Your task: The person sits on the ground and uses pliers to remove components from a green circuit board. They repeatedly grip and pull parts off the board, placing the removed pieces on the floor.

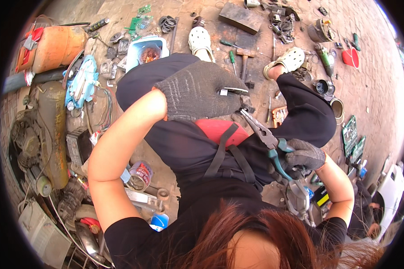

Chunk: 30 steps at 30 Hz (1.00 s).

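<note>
My left hand [197,92], in a dark grey knit glove, is closed in front of my left knee. A small flat metal piece [234,90] sticks out between its thumb and fingers. Just below the fingertips is a small dark metal part [247,106]; I cannot tell if it joins the flat piece. My right hand [304,154], also gloved, grips long-nosed pliers [265,134] by their teal handles. The pliers' jaws point up and left, their tips close to the dark part. Whether they touch or pinch it is unclear.
A red pad with black straps [224,133] lies between my thighs. Ahead are a hammer [244,60], a dark metal block [240,18] and a blue-white basin [147,53]. An orange gas cylinder [60,47] and machine parts crowd the left; an angle grinder [325,62] lies right.
</note>
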Tool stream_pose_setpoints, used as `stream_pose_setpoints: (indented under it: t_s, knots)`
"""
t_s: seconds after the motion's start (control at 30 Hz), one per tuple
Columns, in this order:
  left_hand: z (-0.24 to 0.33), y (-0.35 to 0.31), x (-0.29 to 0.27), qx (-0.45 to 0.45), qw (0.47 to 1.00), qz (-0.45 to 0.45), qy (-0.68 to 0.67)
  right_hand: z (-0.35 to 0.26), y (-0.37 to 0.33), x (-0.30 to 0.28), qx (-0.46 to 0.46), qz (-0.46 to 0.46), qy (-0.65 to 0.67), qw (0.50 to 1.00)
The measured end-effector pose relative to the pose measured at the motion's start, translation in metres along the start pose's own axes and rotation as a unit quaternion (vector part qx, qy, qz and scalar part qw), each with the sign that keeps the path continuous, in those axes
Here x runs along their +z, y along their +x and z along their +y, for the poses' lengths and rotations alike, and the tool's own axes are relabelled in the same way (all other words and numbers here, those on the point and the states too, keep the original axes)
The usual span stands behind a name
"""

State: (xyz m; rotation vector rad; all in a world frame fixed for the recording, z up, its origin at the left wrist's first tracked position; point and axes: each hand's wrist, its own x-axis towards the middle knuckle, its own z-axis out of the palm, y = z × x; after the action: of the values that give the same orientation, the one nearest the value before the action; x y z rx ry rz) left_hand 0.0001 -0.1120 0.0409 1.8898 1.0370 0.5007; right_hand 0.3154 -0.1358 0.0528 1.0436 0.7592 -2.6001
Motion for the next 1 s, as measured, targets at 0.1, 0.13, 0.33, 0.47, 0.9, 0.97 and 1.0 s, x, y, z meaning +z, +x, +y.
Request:
stream_pose_setpoints:
  t_s: [0.1,0.13,0.33,0.47,0.9,0.97,1.0]
  knots:
    - [0.004,0.005,0.006,-0.129,0.987,0.015,-0.092,0.0,0.003,-0.002,-0.046,0.034,-0.189,0.98]
    - [0.004,0.006,0.009,-0.121,0.985,0.07,-0.102,0.003,0.005,0.0,-0.064,0.063,-0.206,0.974]
    - [0.001,0.015,0.054,-0.152,0.887,0.264,-0.349,0.022,0.044,0.016,-0.3,0.281,-0.294,0.863]
    - [0.019,0.028,0.075,-0.123,0.827,0.333,-0.435,0.033,0.072,0.014,-0.385,0.442,-0.335,0.738]
    - [0.011,0.025,0.079,-0.074,0.828,0.327,-0.45,0.025,0.035,0.015,-0.264,0.203,-0.105,0.937]
    - [0.012,0.022,0.072,-0.103,0.842,0.305,-0.433,0.021,0.027,0.014,-0.263,0.215,-0.17,0.925]
    - [0.012,0.02,0.069,-0.118,0.849,0.294,-0.424,0.02,0.024,0.013,-0.262,0.22,-0.203,0.917]
